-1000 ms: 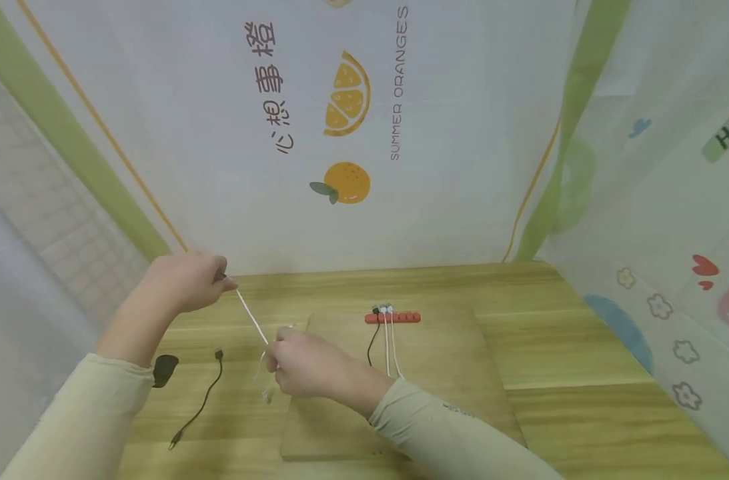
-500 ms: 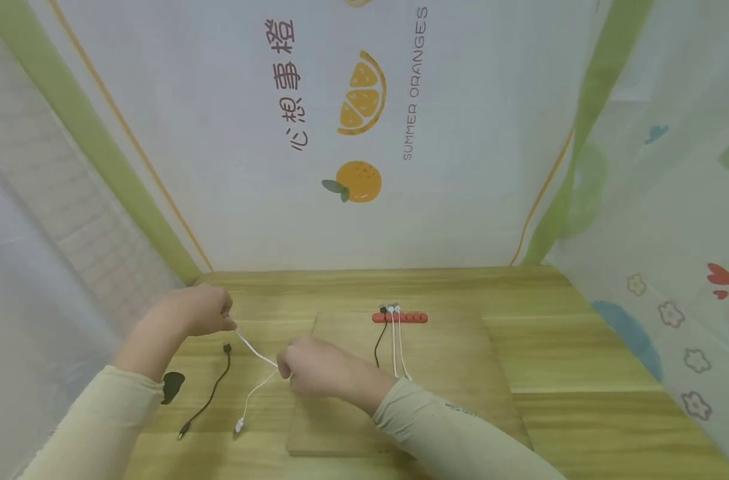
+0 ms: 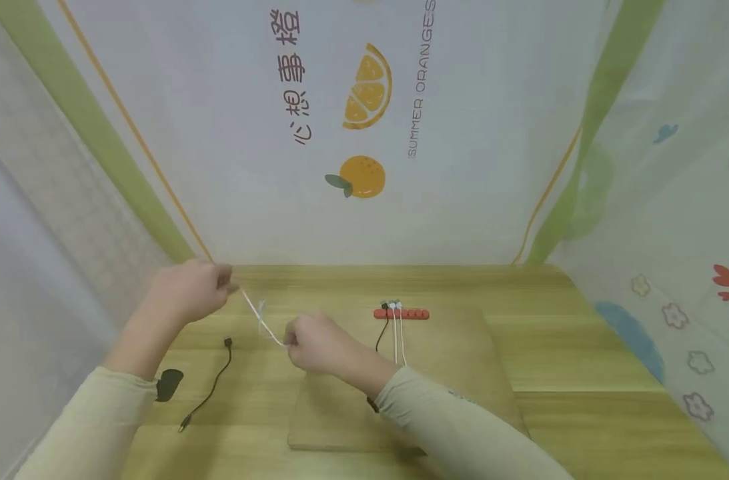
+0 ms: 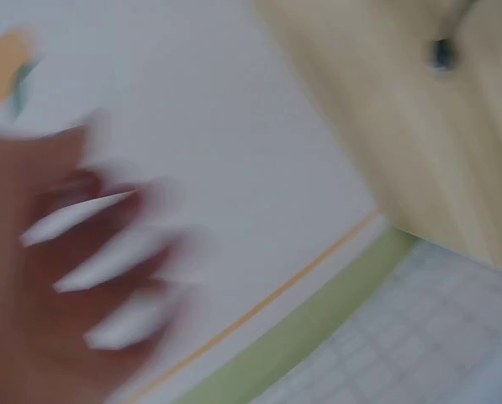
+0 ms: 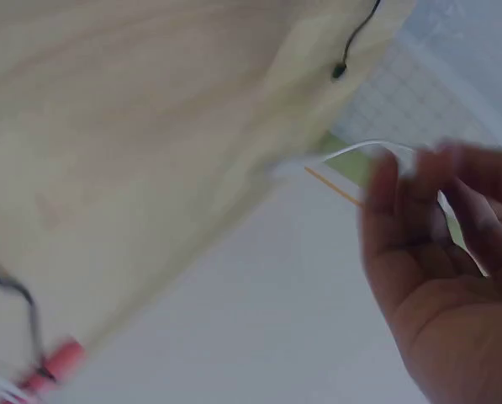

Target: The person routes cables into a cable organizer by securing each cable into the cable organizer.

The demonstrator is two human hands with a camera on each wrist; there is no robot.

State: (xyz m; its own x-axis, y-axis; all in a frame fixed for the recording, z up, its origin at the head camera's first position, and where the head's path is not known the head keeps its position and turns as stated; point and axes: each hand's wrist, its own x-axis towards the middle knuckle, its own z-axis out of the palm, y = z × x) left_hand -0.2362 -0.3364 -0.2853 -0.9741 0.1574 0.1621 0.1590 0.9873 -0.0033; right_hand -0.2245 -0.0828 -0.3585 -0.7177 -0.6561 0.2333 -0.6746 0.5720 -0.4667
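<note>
A thin white charging cable (image 3: 251,305) stretches between both hands above the left part of the table. My left hand (image 3: 197,290) pinches its upper end with curled fingers in the head view. That hand is blurred in the left wrist view, where no cable shows. The right hand (image 3: 319,345) holds the cable's lower part between thumb and fingers, near the left edge of the wooden board (image 3: 334,433). In the right wrist view, a blurred free length of white cable (image 5: 351,147) arcs out from the fingertips of the right hand (image 5: 440,269).
A red cable clip strip (image 3: 415,315) sits at the board's back edge, with one black and two white cables in its slots. A short black cable (image 3: 211,387) lies on the table (image 3: 580,360) at left. Beside the left sleeve is a dark, partly hidden object (image 3: 170,385).
The left hand dips, then rises again with the cable. The right hand shifts slightly right. The loose cable end, hanging over the table half a second ago, now swings up blurred between the hands.
</note>
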